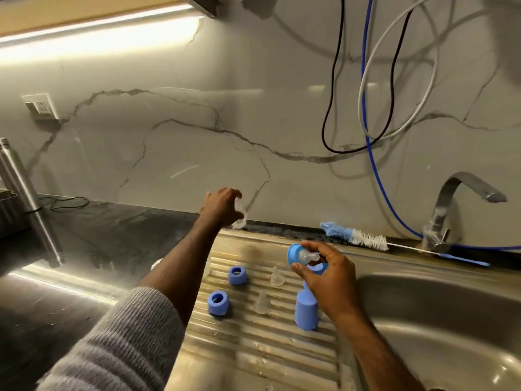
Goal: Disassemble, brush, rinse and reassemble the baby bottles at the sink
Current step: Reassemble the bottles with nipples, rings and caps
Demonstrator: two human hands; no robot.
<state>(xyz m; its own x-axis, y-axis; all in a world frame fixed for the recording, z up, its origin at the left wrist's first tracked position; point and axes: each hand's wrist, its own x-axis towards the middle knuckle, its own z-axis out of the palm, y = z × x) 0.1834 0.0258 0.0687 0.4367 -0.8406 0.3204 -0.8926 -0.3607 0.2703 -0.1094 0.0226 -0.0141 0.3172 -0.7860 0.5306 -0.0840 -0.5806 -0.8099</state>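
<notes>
**Cables, flask and socket around the tap**

Left of the tap [462,204], black, blue and grey cables [366,117] loop down the marble wall [197,122]. Far left of it, a steel flask [25,193] stands on the dark bench [98,235], a wall socket [39,106] above.

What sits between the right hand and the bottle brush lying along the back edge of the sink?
Nothing visible blocks it. The bottle brush lies beyond the right hand on the back ledge, with bare steel between them. But that hand already holds a blue collar with a nipple, so it is not free to grasp the brush.
</notes>
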